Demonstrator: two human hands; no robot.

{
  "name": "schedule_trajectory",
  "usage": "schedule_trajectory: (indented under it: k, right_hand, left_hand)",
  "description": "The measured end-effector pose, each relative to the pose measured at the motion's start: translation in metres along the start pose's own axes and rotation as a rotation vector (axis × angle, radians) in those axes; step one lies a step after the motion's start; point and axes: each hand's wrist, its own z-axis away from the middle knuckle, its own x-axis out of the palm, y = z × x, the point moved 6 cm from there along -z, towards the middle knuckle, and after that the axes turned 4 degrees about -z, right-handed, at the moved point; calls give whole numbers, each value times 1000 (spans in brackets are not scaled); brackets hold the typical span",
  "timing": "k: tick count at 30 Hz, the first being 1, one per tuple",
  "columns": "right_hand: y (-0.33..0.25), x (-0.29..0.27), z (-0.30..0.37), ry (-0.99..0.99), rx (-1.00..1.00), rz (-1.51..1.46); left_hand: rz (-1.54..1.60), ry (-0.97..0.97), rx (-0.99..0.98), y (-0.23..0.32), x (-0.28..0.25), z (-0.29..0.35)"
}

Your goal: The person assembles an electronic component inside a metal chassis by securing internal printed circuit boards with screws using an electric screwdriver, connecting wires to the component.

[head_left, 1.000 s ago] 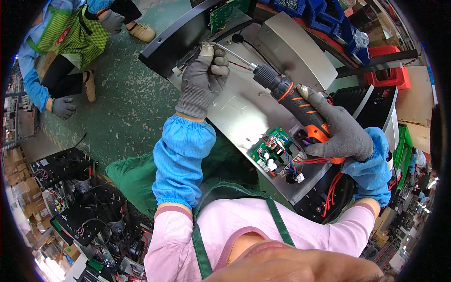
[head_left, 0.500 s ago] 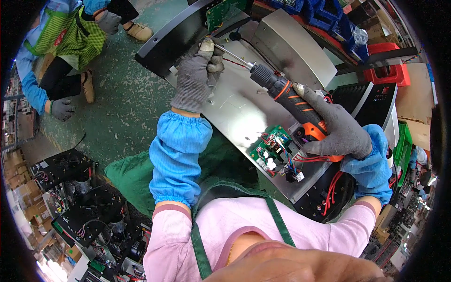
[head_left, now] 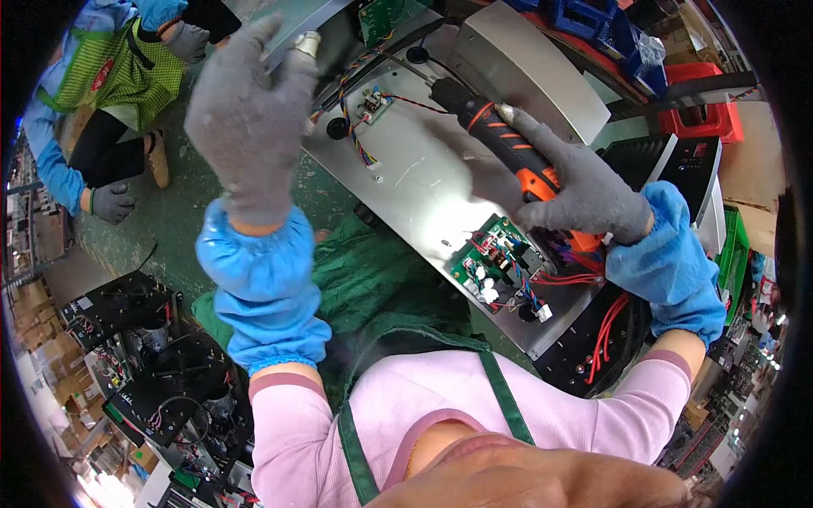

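My right hand [head_left: 589, 186], in a grey glove, is wrapped round a black and orange power screwdriver [head_left: 504, 140]. Its long bit points to the far left over a metal chassis [head_left: 406, 207], apart from my left hand. My left hand [head_left: 246, 127], gloved too, is raised left of the chassis with thumb and fingers apart and nothing seen in it. Behind its fingertips shows part of a panel [head_left: 326, 21]. A small circuit board [head_left: 373, 106] with twisted wires lies on the chassis's far-left part. Nearer me sits a larger green circuit board [head_left: 500, 262] with white plugs.
A bent metal cover [head_left: 525, 72] stands along the chassis's far side. Blue bins [head_left: 584, 25] and a red bin [head_left: 703, 118] are beyond it. Black units with wiring [head_left: 169, 372] stand at lower left. Another person [head_left: 118, 102] in blue sleeves is at upper left.
My left hand has moved left and up off the bit, and its fingers have spread. The screwdriver has shifted slightly left and away. The black panel at the far left now shows less.
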Motion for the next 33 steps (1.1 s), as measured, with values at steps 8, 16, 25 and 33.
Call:
schedule_trajectory:
  k: [8, 16, 25, 33]
  right_hand:
    - [2, 3, -15, -40, 170, -5]
    - [5, 3, -15, -60, 156, -76]
    - [2, 7, -16, -6, 104, 87]
    - [20, 11, -17, -92, 216, -274]
  left_hand:
    - [-735, -420, 172, -22, 13, -11]
    - [-702, -389, 266, -28, 14, -9]
    - [-648, -399, 280, -27, 15, -10]
    - [-639, -395, 331, -30, 15, -10]
